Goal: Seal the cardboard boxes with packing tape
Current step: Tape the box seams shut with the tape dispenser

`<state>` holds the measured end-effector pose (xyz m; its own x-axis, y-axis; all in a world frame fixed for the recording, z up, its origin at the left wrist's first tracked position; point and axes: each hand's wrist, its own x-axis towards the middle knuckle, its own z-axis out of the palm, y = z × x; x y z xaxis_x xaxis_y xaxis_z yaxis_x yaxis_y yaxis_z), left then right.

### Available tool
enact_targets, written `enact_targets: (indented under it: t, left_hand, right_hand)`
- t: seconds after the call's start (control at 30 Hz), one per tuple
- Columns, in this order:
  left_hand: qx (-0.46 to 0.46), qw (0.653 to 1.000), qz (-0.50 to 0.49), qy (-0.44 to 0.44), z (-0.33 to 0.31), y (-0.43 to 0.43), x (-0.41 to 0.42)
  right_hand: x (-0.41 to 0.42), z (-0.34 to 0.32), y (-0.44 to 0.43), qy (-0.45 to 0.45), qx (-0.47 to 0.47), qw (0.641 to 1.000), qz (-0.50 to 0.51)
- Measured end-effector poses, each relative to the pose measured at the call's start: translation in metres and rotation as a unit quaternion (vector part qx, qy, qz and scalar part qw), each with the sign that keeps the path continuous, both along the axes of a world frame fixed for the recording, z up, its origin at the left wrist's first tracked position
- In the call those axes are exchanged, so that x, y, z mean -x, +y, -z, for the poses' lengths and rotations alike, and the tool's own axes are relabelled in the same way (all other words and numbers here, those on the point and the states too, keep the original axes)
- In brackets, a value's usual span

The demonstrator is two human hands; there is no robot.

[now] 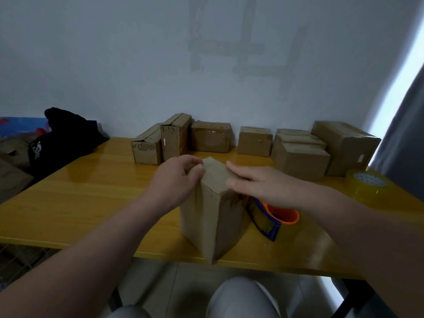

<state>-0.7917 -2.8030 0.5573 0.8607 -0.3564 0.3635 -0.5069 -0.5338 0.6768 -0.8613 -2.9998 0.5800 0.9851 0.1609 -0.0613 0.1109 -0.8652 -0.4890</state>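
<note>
A tall cardboard box (206,221) stands upright near the front edge of the yellow table (80,203). My left hand (176,177) grips the box's top left edge with curled fingers. My right hand (259,183) lies flat on the top right side, fingers straight and pressing the flap. Just right of the box lies a tape dispenser (273,216) with a blue body and an orange core, partly hidden under my right forearm. A roll of clear yellowish tape (367,185) sits at the table's right edge.
Several cardboard boxes (211,136) stand in a row along the wall at the back. A black bag (62,138) rests off the table's left corner. My knees (241,297) show below the front edge.
</note>
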Motion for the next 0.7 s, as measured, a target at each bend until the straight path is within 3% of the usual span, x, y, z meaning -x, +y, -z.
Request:
enact_targets:
  t: [0.17,0.27,0.33,0.43,0.6,0.7]
  left_hand:
    - [-0.162,0.985,0.025,0.061,-0.015,0.006,0.002]
    - [-0.181,0.970,0.089,0.139,-0.023,0.013,-0.001]
    - [-0.186,0.968,0.097,0.140,-0.024,0.021,-0.005]
    - [-0.127,0.982,0.099,0.101,-0.029,0.036,-0.013]
    - [0.119,0.959,0.216,0.141,-0.042,0.045,-0.041]
    - [0.147,0.954,0.226,0.132,-0.039,0.031,-0.065]
  right_hand:
    - [0.000,-0.006,-0.004,0.029,-0.073,0.997,-0.026]
    - [-0.008,-0.004,-0.002,0.051,-0.144,0.988,-0.024]
    - [-0.016,-0.002,0.000,0.060,-0.151,0.986,-0.024]
    - [-0.033,-0.001,0.005,0.060,-0.138,0.988,-0.032]
    - [-0.076,-0.020,0.006,0.011,-0.136,0.989,-0.051]
    - [-0.106,-0.030,-0.003,-0.029,-0.107,0.992,-0.066]
